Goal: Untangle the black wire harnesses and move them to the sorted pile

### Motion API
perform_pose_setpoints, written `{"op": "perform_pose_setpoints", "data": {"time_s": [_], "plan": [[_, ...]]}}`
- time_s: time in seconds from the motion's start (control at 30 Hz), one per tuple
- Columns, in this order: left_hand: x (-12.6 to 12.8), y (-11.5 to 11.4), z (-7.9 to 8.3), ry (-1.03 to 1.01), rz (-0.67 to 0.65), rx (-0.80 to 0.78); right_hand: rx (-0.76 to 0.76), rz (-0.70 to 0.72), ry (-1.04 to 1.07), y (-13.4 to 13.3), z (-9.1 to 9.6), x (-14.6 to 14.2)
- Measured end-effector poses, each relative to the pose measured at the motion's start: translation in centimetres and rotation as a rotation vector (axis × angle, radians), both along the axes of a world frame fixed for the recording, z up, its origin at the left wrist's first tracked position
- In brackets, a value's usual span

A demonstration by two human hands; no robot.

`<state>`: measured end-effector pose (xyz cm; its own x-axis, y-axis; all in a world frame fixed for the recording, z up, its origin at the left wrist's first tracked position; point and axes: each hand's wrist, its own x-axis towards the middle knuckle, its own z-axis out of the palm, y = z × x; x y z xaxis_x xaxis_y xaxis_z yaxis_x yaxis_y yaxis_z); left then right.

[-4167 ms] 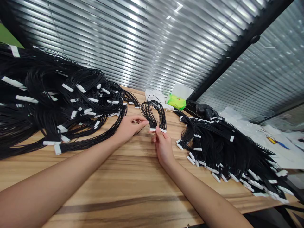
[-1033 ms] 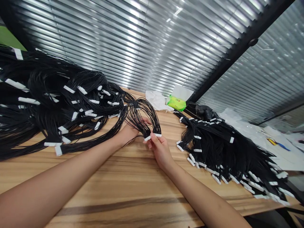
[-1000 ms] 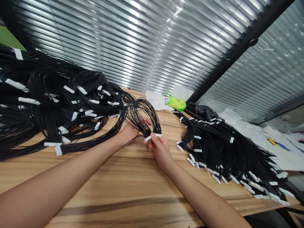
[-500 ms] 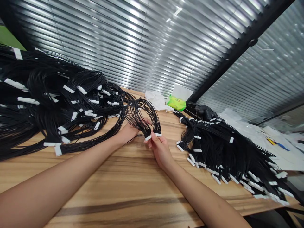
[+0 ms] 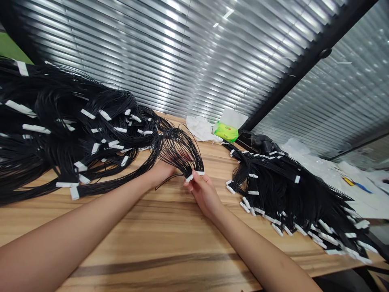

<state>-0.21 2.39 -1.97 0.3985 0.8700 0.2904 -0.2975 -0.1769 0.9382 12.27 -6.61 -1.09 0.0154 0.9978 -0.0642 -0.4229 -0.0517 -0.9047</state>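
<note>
My right hand [image 5: 204, 190] pinches the white connectors [image 5: 189, 178] at the ends of a looped bundle of thin black wires [image 5: 179, 146]. Two connector ends sit side by side at the thumb and fingertips. Behind the same loop is my left hand [image 5: 165, 168], its fingers mostly covered by the wires, so its grip cannot be made out. One loose wire end [image 5: 161, 184] sticks out below the loop, near the left wrist. The bundle runs leftward into a large heap of black wire harnesses [image 5: 60, 105] with white connectors.
A second heap of black wire harnesses [image 5: 291, 194] lies on the right of the wooden table [image 5: 158, 243]. At the back are crumpled white tissue [image 5: 200, 128] and a green packet [image 5: 226, 132]. Yellow-and-blue pliers [image 5: 355, 184] rest farther right. Metallic blinds [image 5: 152, 52] stand behind.
The wire loop has shifted slightly left and its strands have spread. The two connectors at my right fingertips have drawn a little closer together. Both arms stay nearly in place.
</note>
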Motion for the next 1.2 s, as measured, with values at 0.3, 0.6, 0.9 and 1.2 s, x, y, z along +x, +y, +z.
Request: {"op": "perform_pose_setpoints", "data": {"time_s": [0.3, 0.6, 0.9, 1.2], "plan": [[0.0, -0.4, 0.4, -0.041, 0.027, -0.064, 0.013, -0.015, -0.001, 0.2, -0.1, 0.0], [0.3, 0.0, -0.1, -0.046, 0.064, -0.058, 0.041, -0.072, -0.057, 0.3, -0.2, 0.1], [0.3, 0.4, -0.3, -0.016, 0.063, -0.041, 0.073, -0.07, -0.092, 0.3, -0.3, 0.1], [0.3, -1.1, 2.1, 0.076, -0.269, -0.157, 0.124, -0.002, -0.226, 0.1, -0.4, 0.0]]}}
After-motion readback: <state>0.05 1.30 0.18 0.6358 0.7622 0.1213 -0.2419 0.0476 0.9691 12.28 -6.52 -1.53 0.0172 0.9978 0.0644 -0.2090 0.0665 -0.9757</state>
